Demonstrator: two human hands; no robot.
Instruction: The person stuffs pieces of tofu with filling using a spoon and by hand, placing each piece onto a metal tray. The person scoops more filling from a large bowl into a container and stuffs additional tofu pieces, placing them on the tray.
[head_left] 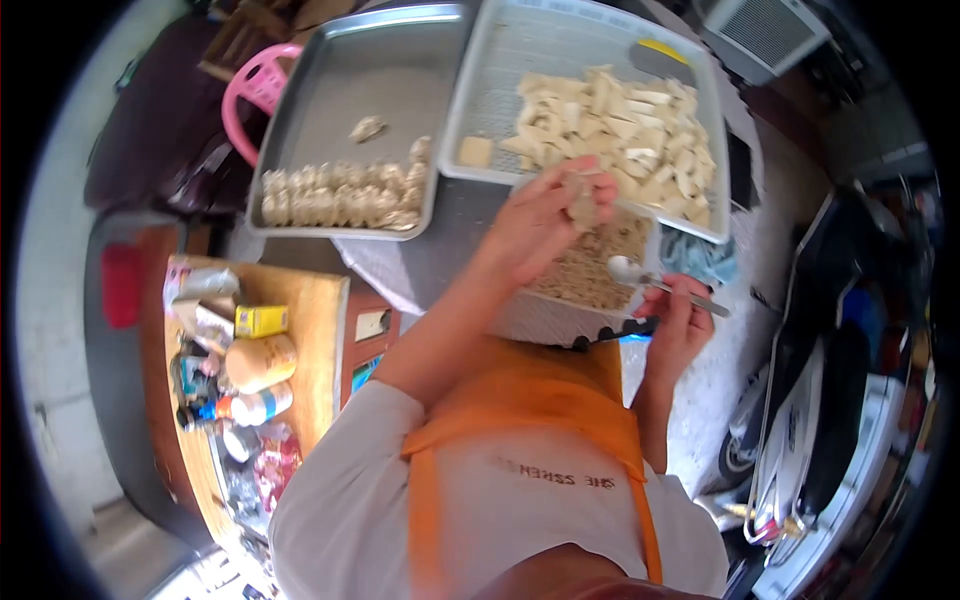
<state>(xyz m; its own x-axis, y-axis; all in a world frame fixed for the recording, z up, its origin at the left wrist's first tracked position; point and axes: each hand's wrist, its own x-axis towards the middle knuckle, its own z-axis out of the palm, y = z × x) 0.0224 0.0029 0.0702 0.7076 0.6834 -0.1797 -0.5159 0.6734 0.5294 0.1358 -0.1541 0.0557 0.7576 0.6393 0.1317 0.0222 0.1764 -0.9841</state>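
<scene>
My left hand (555, 215) is closed around a wonton (580, 205), its wrapper bunched in the fingers, above the container of filling. In my right hand (682, 308) is a metal spoon (627, 270), gripped by its handle, with the bowl over the brown minced filling (585, 268). A white tray (465, 100) beyond my hands holds a heap of pale dough wrappers (640, 130). One square wrapper (476, 152) lies apart near its corner. To the left, a metal tray (360, 85) carries rows of folded wontons (340, 195) and a single one (368, 128) farther back.
A scraper with a yellow edge (662, 58) lies in the wrapper tray. Beside the filling is a blue cloth (700, 257). A pink chair (262, 85) stands behind the metal tray. Jars and boxes crowd a wooden cabinet (315, 310) at left; a motorbike (810, 400) is at right.
</scene>
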